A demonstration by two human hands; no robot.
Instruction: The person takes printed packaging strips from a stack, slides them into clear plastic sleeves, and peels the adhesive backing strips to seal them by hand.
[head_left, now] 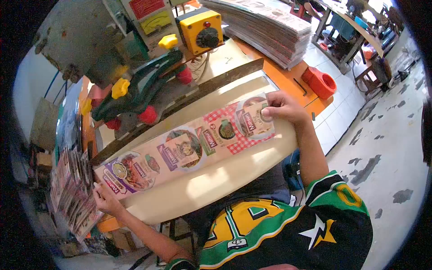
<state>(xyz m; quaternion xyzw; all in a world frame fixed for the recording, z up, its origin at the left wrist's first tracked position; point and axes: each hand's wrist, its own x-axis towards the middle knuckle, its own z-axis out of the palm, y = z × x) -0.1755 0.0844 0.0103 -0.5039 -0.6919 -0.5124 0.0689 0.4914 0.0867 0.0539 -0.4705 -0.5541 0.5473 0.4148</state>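
A long printed strip (180,150) with several food pictures and red checkered patches lies stretched across a cream-coloured board (216,180) in front of me. At its near left end, my left hand (107,199) is closed, with thumb and fingers pinching the corner. My right hand (285,108) grips the far right end, thumb on top and the other fingers partly hidden. Behind the strip runs a dark metal bar (180,108). Past the bar stands a dark green machine part (139,85) with yellow knobs and red round feet.
A yellow control box (200,31) with a black dial stands at the back. Stacked printed sheets (270,29) lie behind on the orange table (288,76), near a red ring-shaped object (319,82) and a black hex key (300,86). More printed strips (74,191) are piled at left.
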